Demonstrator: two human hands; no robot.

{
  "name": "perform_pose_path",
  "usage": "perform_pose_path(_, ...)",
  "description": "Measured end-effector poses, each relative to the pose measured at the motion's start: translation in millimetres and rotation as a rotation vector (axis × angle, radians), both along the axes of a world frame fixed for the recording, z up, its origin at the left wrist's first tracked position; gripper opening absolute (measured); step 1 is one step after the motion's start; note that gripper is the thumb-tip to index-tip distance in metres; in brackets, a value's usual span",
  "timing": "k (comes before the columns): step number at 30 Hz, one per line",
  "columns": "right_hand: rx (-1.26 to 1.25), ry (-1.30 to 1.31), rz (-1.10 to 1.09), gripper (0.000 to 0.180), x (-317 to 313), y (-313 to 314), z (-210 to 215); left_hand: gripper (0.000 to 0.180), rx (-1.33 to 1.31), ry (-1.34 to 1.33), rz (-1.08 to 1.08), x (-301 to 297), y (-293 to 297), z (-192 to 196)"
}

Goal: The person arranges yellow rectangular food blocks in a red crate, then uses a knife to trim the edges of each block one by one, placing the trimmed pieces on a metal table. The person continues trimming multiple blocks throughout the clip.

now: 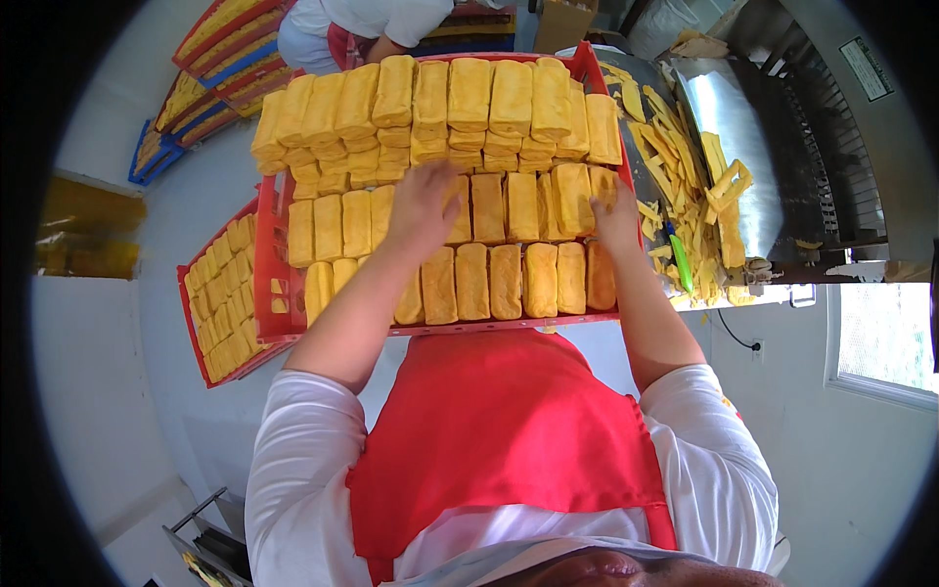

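Red fabric is forming the apron (518,421) nearest the camera. Beyond it, a red crate (272,235) is supporting yellow blocks (471,279), which are standing side by side in two front rows and piling higher at the rear. The left hand (423,207) is reaching over the second row, thumb and fingers spreading apart; whether it is gripping a block cannot be told (blur is softening the fingertips). The right hand (614,223) is resting at the right end of that row, its thumb standing apart beside a block; its grip cannot be confirmed. To the right, yellow trimmings (665,147) are lying around a green handle (681,259). To the left, a second red crate (198,344) is holding similar blocks. Farther off, a co-worker (342,20) is bending beside stacked crates (240,64).
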State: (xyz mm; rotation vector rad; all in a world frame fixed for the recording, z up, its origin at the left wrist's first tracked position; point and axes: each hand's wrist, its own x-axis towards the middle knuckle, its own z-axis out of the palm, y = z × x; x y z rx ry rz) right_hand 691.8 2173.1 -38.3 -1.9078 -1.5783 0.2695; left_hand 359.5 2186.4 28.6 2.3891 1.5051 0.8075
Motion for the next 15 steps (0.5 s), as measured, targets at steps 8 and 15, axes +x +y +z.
perform_pose_path(8,-0.377,-0.013,-0.006,0.071,-5,2,13,0.05,-0.581,-0.164,-0.077,42,-26,-45)
perform_pose_path(15,-0.308,0.0,0.018,0.068,-1,-1,8,0.054,-0.727,-0.255,-0.102,82,-13,-58)
